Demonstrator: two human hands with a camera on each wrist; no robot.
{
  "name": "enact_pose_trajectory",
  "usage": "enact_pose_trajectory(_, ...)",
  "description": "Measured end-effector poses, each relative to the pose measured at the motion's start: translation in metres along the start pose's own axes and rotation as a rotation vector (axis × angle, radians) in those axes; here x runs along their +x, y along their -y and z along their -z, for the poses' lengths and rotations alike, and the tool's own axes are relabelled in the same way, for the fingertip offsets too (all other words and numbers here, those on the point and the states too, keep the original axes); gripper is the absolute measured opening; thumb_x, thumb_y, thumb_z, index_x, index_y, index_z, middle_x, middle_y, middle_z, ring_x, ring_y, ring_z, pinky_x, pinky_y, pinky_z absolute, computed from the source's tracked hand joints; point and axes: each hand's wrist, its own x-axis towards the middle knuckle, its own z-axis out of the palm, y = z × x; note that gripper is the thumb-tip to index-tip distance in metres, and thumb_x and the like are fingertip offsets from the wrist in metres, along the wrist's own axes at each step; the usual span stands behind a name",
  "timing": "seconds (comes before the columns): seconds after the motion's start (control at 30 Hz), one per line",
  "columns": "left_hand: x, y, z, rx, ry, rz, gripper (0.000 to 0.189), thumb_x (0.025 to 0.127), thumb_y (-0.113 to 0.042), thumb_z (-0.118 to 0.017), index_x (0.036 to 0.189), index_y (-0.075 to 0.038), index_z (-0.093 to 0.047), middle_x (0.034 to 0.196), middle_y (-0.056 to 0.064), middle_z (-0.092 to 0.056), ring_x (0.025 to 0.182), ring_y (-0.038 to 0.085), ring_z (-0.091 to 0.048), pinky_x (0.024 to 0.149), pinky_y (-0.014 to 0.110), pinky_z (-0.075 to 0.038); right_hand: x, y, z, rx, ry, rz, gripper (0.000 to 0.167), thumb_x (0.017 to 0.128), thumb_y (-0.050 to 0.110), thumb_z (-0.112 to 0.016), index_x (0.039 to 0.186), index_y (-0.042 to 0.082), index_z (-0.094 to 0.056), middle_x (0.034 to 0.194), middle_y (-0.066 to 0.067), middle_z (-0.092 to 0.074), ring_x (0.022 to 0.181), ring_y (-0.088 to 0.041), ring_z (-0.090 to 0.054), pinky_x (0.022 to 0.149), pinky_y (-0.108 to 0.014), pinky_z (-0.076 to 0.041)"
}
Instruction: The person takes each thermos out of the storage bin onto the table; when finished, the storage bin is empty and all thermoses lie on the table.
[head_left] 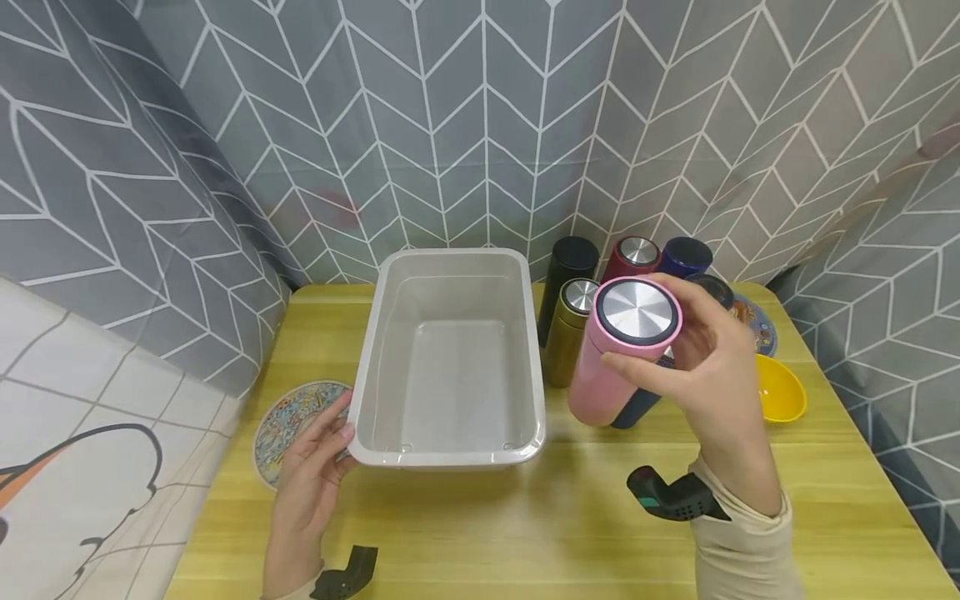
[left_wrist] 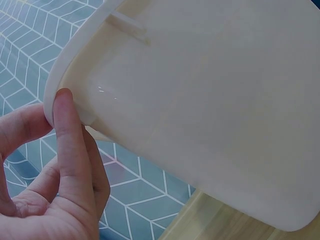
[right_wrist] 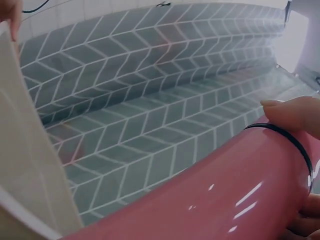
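My left hand (head_left: 312,454) pinches the rim of a light grey plastic basin (head_left: 447,458) at its near left corner. In the left wrist view, thumb and fingers grip that rim beside the basin's smooth outer wall (left_wrist: 200,100). The basin's inside shows nothing in it. To its right, my right hand (head_left: 712,358) holds a pink thermos (head_left: 600,375) near its silver-topped lid, slightly tilted. The right wrist view shows the glossy pink body (right_wrist: 210,190) with a dark ring below the gripped end.
Behind the pink thermos stand several other flasks: a black one (head_left: 573,254), a gold one (head_left: 566,342), a red one (head_left: 633,254), a blue one (head_left: 686,257). A yellow bowl (head_left: 782,392) sits at the right, and a round patterned mat (head_left: 273,433) lies under my left hand.
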Motion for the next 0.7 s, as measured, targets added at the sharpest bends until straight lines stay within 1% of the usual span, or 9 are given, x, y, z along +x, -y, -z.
enact_pose_trajectory(0.17,0.000,0.000,0.000,0.000,-0.004,0.003,0.044,0.100,0.011,-0.044,0.139,-0.002,-0.057,0.108,0.000,-0.069,0.097,0.008,-0.070,0.078,0.018,-0.062,-0.006,-0.022,0.000,-0.245,0.036,-0.123,0.071,0.070,-0.002,-0.088,0.134,0.009,-0.060,0.127,0.003,-0.065,0.115,-0.007,-0.063,0.102,-0.007,-0.049)
enact_pose_trajectory(0.27,0.000,0.000,0.000,-0.007,-0.005,0.005,0.044,0.100,0.011,-0.044,0.140,-0.002,-0.057,0.109,0.000,-0.068,0.097,0.008,-0.070,0.078,0.018,-0.062,-0.010,-0.037,-0.002,-0.357,0.056,-0.196,0.070,0.074,0.010,-0.089,0.136,0.014,-0.058,0.129,0.005,-0.063,0.116,0.000,-0.060,0.102,-0.003,-0.045)
enact_pose_trajectory(0.37,-0.001,0.000,0.000,-0.008,-0.010,0.008,0.044,0.100,0.011,-0.044,0.140,-0.002,-0.057,0.111,-0.001,-0.066,0.097,0.008,-0.070,0.078,0.018,-0.062,-0.014,-0.054,-0.004,-0.385,0.069,-0.231,0.071,0.074,0.014,-0.089,0.136,0.011,-0.056,0.131,-0.003,-0.063,0.115,0.003,-0.059,0.102,-0.003,-0.044)
enact_pose_trajectory(0.5,-0.001,0.000,0.000,0.002,-0.013,0.008,0.044,0.100,0.010,-0.044,0.140,-0.002,-0.057,0.113,-0.001,-0.064,0.097,0.008,-0.069,0.078,0.017,-0.062,-0.017,-0.074,-0.006,-0.368,0.055,-0.237,0.071,0.073,0.011,-0.089,0.135,0.006,-0.054,0.131,-0.011,-0.064,0.112,0.005,-0.059,0.101,-0.002,-0.045)
enact_pose_trajectory(0.7,0.000,0.000,0.000,-0.022,0.004,-0.005,0.044,0.100,0.011,-0.043,0.140,-0.001,-0.056,0.112,0.000,-0.064,0.097,0.008,-0.070,0.079,0.018,-0.062,-0.019,-0.093,-0.005,-0.324,0.017,-0.259,0.071,0.073,0.006,-0.088,0.134,0.004,-0.052,0.129,-0.012,-0.064,0.110,0.005,-0.059,0.100,-0.001,-0.045)
